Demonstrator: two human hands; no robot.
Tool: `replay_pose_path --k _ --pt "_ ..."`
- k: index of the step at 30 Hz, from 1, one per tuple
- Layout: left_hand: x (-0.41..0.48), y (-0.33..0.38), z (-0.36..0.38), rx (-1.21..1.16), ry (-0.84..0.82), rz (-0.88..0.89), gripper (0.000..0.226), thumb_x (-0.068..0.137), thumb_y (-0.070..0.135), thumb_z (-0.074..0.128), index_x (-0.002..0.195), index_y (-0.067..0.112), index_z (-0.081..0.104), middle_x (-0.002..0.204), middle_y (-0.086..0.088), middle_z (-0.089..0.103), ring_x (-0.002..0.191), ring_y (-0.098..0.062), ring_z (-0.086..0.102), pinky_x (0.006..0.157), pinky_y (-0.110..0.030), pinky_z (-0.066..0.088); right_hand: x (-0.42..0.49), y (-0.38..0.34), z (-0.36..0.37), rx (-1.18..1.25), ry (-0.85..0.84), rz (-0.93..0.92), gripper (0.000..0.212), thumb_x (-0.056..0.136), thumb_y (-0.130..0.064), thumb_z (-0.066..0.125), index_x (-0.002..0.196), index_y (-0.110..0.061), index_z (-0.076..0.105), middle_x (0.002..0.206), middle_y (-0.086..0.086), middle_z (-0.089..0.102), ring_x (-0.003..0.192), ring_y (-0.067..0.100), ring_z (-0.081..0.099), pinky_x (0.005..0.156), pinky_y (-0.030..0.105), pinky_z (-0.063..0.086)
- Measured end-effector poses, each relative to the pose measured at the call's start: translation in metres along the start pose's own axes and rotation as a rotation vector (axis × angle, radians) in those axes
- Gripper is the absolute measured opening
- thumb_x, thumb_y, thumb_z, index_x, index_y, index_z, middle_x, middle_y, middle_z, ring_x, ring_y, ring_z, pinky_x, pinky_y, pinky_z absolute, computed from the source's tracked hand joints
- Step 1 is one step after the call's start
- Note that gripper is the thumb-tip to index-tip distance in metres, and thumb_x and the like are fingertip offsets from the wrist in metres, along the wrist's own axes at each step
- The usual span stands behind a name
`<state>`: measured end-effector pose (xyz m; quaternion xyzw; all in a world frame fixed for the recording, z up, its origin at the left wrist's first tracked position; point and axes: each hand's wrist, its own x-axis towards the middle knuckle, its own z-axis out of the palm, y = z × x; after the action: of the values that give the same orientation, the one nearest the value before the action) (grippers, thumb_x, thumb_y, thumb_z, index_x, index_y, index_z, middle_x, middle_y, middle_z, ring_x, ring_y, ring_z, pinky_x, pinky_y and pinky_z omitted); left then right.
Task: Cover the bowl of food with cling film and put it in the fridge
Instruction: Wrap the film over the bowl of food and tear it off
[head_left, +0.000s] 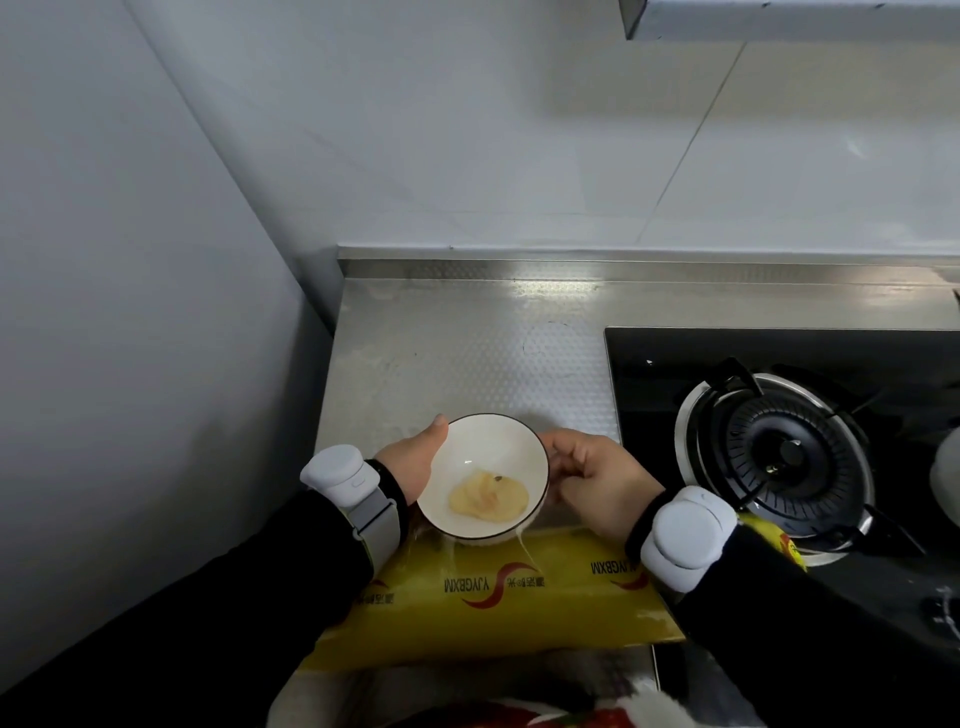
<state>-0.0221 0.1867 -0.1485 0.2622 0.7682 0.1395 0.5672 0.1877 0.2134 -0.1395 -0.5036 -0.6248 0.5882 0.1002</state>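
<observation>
Stainless steel, dimpled and dull, makes up the countertop (457, 353) that fills the head view. A white ceramic bowl (483, 441) with a thin dark rim sits at the counter's near side, a pale yellow mash of food (488, 500) pooled in its bottom. I cannot tell whether the bowl rests on the steel or is lifted.

The left hand (415, 462) cups its left wall, thumb laid along the rim and fingers hidden beneath. The right hand (597, 480) grasps the right wall with curled fingers, probably to pull wrap down the side.

Clear cling film (523, 552) shows only as stretched strands running from the bowl to the long yellow cardboard film box (498, 597). The box lies crosswise just in front of the bowl, likely so that a sheet can be drawn and torn. Whether film already spans the mouth is unclear.

A grey wall (130, 312) closes the left. The black gas hob (779, 452) begins just beside the right hand. Open steel lies behind the bowl. No fridge is in view.
</observation>
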Motion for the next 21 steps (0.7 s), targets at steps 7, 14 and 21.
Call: replay_pose_path --k 7,14,21 --pt "0.003 -0.004 0.002 -0.082 0.066 -0.047 0.068 0.091 0.057 0.036 0.120 -0.002 0.056 0.126 -0.024 0.058 0.118 -0.035 0.054 0.108 -0.040 0.036 -0.002 -0.009 -0.023 0.383 -0.339 0.183 0.070 0.068 0.025 0.043 0.131 -0.006 0.050 0.106 0.031 0.061 0.090 0.032 0.058 0.083 0.043 0.043" --pt "0.005 -0.004 0.002 -0.099 0.041 -0.091 0.071 0.088 0.061 0.036 0.116 0.000 0.057 0.123 -0.019 0.060 0.116 -0.034 0.054 0.110 -0.041 0.034 -0.002 -0.007 -0.020 0.406 -0.299 0.183 0.048 0.086 0.016 0.047 0.133 0.003 0.045 0.115 0.032 0.058 0.096 0.035 0.055 0.088 0.045 0.047" --pt "0.001 -0.003 0.001 -0.053 0.039 -0.020 0.064 0.094 0.055 0.030 0.129 0.005 0.049 0.140 -0.019 0.047 0.129 -0.033 0.044 0.110 -0.037 0.029 0.004 -0.006 -0.018 0.388 -0.245 0.265 0.045 0.084 0.013 0.055 0.124 -0.007 0.056 0.093 0.020 0.060 0.061 0.018 0.060 0.047 0.019 0.047"
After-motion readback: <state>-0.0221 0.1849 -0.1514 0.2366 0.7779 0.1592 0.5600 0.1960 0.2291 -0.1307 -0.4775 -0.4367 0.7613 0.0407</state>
